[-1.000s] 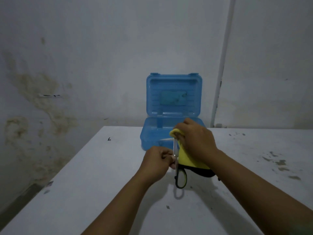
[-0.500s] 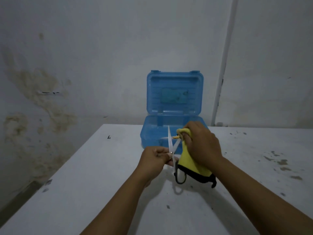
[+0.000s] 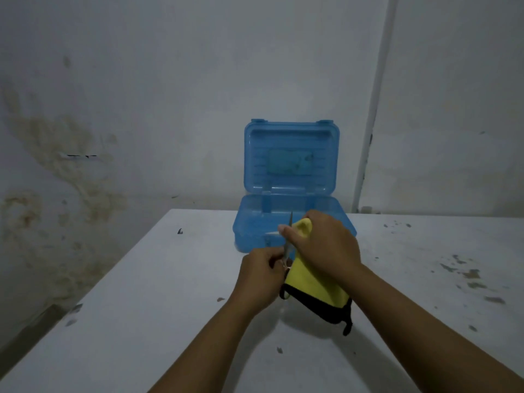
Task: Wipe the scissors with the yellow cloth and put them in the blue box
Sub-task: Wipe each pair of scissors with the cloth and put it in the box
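My left hand (image 3: 262, 275) grips the scissors (image 3: 288, 245) near the handles and holds them upright, blades pointing up and slightly apart. One black handle loop shows below the cloth. My right hand (image 3: 326, 246) presses the yellow cloth (image 3: 312, 282), which has a black hem, against the right blade near its tip. The blue box (image 3: 255, 225) stands just behind my hands with its lid raised against the wall. Its inside is partly hidden by my right hand.
A white table (image 3: 147, 293) with dark specks and chipped patches on the right carries everything. Its left edge runs diagonally beside a stained wall. A white pipe (image 3: 368, 131) goes up the wall behind the box on the right.
My right hand slid the cloth along the blade, down and then back up toward the tip. The blades opened slightly. The left hand kept its grip.
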